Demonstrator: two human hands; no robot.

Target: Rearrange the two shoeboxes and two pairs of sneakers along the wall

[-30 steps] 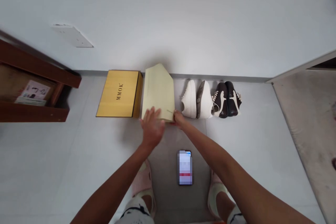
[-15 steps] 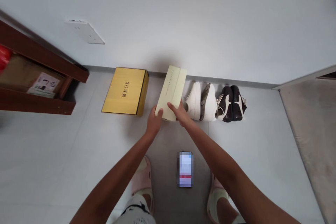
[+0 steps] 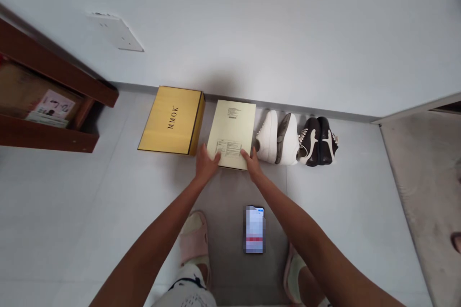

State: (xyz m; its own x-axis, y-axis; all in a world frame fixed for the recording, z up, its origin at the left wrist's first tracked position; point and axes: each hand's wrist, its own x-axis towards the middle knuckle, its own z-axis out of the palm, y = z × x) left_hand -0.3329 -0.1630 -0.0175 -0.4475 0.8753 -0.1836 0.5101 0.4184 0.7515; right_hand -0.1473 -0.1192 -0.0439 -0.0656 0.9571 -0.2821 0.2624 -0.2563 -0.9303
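A pale cream box (image 3: 230, 127) lies flat on the tile floor, its printed label facing up. My left hand (image 3: 206, 165) rests on its near left corner, and my right hand (image 3: 252, 164) is at its near right corner. Both hands seem to hold the box by that near edge. To its left, almost touching, sits a gold box marked MMOK (image 3: 171, 121). On its right stands a pair of white sneakers (image 3: 277, 138), very close to my right hand.
Black-and-white shoes (image 3: 319, 141) stand beyond the white pair along the wall's grey skirting (image 3: 288, 105). A dark wooden shelf (image 3: 46, 136) holding a cardboard box is at the left. A phone (image 3: 255, 229) lies on a grey mat (image 3: 230, 268) between my slippered feet.
The cream box was tilted up on its edge in my hands and now lies flat, label up, beside the gold box. My hands have moved apart to its near corners.
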